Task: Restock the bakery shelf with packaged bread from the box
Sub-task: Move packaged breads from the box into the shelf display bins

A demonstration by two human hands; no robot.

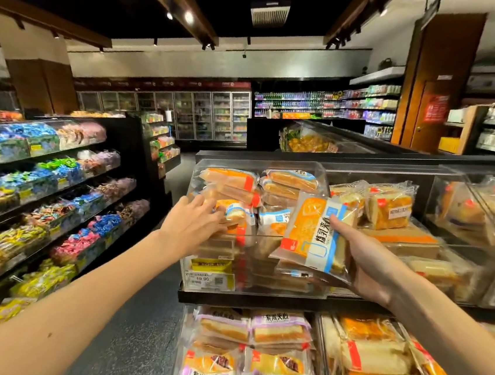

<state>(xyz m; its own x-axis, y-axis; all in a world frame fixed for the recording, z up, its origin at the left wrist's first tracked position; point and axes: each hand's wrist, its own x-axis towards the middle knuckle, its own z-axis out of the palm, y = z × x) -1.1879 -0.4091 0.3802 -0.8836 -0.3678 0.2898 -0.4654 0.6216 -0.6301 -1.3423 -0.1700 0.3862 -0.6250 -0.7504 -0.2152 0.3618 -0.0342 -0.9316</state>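
Note:
My right hand (363, 260) grips a packaged bread (311, 233) with an orange and blue-white wrapper, held upright in front of a clear acrylic bin (300, 287) on the bakery shelf. Several similar bread packs (231, 179) are stacked inside that bin. My left hand (193, 224) reaches over the bin's front edge with fingers spread, resting on a small bread pack (234, 210) in the stack. Whether it grips that pack is unclear. No box is visible.
More acrylic bins of bread (390, 208) stand to the right. A lower shelf holds purple-labelled bread packs (275, 373). Candy shelves (40, 196) line the left of the aisle. Glass-door fridges (205, 115) stand far behind.

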